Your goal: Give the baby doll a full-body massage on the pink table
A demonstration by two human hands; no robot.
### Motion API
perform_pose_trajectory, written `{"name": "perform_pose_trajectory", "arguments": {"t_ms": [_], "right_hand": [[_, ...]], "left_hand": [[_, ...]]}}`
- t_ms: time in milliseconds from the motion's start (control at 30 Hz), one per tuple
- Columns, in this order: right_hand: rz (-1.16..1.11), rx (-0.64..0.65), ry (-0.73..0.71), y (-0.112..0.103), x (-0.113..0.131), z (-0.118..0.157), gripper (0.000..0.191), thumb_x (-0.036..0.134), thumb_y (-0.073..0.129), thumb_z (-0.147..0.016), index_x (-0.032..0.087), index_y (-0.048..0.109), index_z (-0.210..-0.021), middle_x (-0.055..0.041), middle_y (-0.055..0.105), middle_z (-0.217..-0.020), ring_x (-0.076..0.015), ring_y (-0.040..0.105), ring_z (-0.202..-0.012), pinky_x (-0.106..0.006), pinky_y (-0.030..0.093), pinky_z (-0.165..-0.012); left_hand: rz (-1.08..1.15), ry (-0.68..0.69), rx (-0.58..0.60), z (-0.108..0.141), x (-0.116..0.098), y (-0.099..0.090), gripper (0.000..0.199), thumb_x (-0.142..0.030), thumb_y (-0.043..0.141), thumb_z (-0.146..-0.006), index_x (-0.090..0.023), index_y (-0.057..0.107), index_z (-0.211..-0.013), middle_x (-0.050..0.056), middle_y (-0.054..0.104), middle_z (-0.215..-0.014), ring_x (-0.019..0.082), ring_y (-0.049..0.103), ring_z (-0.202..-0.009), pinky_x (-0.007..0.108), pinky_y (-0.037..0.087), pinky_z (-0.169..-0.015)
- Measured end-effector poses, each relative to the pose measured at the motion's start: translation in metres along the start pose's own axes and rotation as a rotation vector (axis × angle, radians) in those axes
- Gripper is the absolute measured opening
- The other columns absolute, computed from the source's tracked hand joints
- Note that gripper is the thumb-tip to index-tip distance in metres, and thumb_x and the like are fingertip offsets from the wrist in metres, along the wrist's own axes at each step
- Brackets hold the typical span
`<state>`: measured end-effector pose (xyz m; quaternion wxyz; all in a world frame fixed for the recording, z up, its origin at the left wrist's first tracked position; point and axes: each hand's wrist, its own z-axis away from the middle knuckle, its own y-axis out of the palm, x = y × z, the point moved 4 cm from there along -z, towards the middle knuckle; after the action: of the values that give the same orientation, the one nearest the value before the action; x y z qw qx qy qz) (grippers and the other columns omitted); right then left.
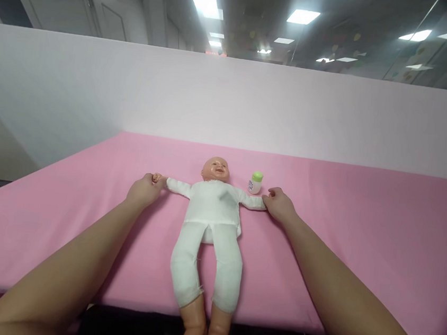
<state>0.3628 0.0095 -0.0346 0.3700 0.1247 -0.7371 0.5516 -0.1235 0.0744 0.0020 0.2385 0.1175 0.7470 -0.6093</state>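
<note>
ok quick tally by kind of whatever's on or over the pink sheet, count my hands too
Doll: 1
Green-lidded jar: 1
Hands, left hand and right hand: 2
Total: 4

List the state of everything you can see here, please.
Doll: face up, arms spread, clothed, feet past the edge.
Jar: upright, green lid on.
Left hand: closed around the doll's hand.
Right hand: at the other cuff, grip unclear.
Pink cover: spread out, lightly creased.
Ceiling lights: on.
</note>
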Motion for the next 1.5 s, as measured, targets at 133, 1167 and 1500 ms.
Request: {"name": "perform_pose_trajectory", "arguments": {"t_ms": [133, 1167, 1500], "right_hand": [[0.006, 0.023, 0.002, 0.001, -0.002, -0.001, 0.065, 0.045, 0.067, -0.083, 0.017, 0.054, -0.141, -0.0182, 0.064, -0.138, -0.0347, 0.066, -0.119, -0.046, 0.051, -0.1], [0.258, 0.242, -1.024, 0.03, 0.106, 0.102, 0.048, 0.013, 0.055, -0.097, 0.021, 0.063, -0.144, -0.0068, 0.06, -0.149, -0.0305, 0.045, -0.149, -0.051, 0.037, -0.125], [-0.189, 0.095, -0.683, 0.013, 0.085, 0.075, 0.042, 0.032, 0.064, -0.095, 0.034, 0.066, -0.137, -0.0001, 0.073, -0.129, -0.0231, 0.071, -0.114, -0.042, 0.059, -0.101]], "left_hand": [[-0.083, 0.0, 0.004, -0.001, 0.002, 0.0, 0.06, -0.075, 0.033, -0.092, -0.022, 0.062, -0.096, 0.02, 0.074, -0.104, 0.041, 0.068, -0.096, 0.043, 0.047, -0.072], [0.199, 0.85, 0.187, 0.081, -0.084, 0.023, 0.047, -0.034, 0.056, -0.093, -0.025, 0.065, -0.139, 0.005, 0.067, -0.141, 0.026, 0.065, -0.126, 0.038, 0.055, -0.104], [0.314, 0.54, 0.128, 0.072, -0.077, 0.016, 0.045, -0.05, 0.061, -0.093, -0.032, 0.069, -0.133, 0.0, 0.074, -0.125, 0.021, 0.071, -0.093, 0.031, 0.056, -0.081]]}}
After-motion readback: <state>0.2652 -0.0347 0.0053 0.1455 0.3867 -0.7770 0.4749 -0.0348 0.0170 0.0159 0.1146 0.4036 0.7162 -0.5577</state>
